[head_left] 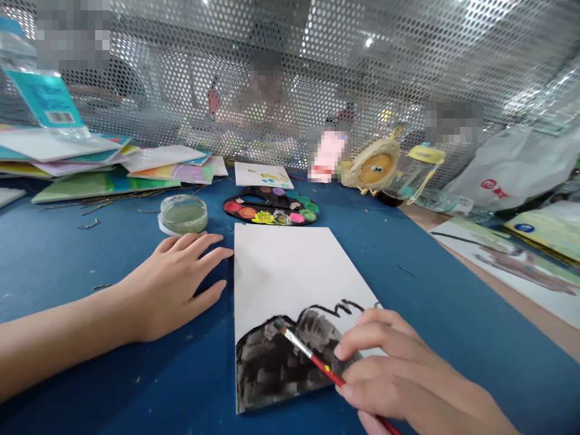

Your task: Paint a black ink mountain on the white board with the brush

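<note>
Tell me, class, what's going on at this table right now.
A person's right hand grips a red-handled paintbrush, its tip on the dark painted shape at the bottom of a white board. The left hand rests open on the blue tabletop, just beside the board. Beyond the board lie a black paint palette with round colour wells and a small dish of greenish liquid.

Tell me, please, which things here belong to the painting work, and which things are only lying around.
In use: red-handled paintbrush in the right hand, white board with black paint, paint palette, dish of greenish liquid.
Lying about: painted cards, small yellow fan, white plastic bag.
</note>
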A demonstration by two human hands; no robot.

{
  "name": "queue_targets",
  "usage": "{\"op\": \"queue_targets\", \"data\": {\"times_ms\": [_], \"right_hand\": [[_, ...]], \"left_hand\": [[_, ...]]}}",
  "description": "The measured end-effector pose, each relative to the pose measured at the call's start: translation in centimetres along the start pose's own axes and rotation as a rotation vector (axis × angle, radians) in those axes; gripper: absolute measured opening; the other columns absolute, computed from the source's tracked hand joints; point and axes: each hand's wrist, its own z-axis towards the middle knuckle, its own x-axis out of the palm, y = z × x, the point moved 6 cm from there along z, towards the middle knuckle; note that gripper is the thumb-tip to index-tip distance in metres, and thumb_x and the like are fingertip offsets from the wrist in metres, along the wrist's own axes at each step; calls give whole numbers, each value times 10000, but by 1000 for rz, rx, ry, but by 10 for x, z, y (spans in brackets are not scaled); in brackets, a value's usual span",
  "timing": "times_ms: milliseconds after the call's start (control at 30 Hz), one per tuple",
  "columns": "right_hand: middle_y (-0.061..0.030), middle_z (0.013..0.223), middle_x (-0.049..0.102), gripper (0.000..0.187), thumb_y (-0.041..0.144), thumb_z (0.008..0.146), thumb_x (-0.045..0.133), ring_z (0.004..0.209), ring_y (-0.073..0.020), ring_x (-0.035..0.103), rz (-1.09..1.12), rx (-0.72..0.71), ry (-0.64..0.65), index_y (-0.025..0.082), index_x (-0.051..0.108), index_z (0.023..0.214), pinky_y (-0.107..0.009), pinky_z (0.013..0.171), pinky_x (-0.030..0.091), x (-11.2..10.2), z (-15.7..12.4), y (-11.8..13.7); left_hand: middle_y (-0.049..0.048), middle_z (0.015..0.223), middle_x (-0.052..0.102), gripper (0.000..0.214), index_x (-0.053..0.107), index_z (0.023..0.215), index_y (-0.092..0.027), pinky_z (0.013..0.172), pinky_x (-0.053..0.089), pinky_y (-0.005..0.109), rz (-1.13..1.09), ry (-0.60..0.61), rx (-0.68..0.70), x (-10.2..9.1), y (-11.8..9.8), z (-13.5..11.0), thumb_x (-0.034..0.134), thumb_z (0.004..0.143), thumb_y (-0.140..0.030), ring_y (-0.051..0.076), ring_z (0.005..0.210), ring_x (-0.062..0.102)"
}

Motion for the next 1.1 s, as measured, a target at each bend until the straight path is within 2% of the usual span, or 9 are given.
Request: {"op": "queue_targets", "data": {"times_ms": [533,1100], "right_hand": [[12,734,584,250,-2,690,522,898,-162,567,23,-3,81,188,492,850,-361,968,327,3,-4,-3],[-3,734,600,218,33,687,535,843,-193,612,58,79,29,207,517,817,-393,903,424,1,-6,-8]], "left_hand": [[105,1339,466,450,490,1219,-262,1005,367,541,-8,-17,5,0,-1,0,284,882,-478,307,1229,423],[106,1355,446,457,467,1235,-267,1002,365,558,-4,25,-8,0,0,1,278,880,-484,315,1250,401]]}}
